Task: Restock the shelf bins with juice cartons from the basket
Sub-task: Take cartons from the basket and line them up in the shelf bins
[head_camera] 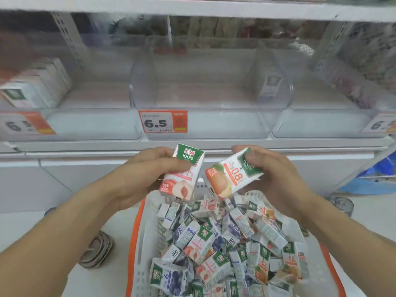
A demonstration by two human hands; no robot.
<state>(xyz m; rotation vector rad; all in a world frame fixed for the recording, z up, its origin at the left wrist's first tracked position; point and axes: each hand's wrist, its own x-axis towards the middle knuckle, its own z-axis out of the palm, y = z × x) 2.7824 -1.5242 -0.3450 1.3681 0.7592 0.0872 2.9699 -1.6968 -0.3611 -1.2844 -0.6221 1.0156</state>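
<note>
Left hand (137, 179) fingers clamp a peach carton (182, 174), right hand (272, 168) fingers an orange carton (231, 174), above the basket (137, 243), cut off below. Shelf bins (210, 99) blurred.

Orange-rimmed white basket (137, 243); green-topped white cartons (205, 243)

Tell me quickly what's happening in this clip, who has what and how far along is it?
A person stands over a basket heaped with small juice cartons. The left hand holds a peach carton upright; the right hand holds an orange carton tilted upside down. Both are raised above the basket, not yet shelved. The clear middle bin ahead looks nearly empty, and the left bin holds a few cartons.
</note>
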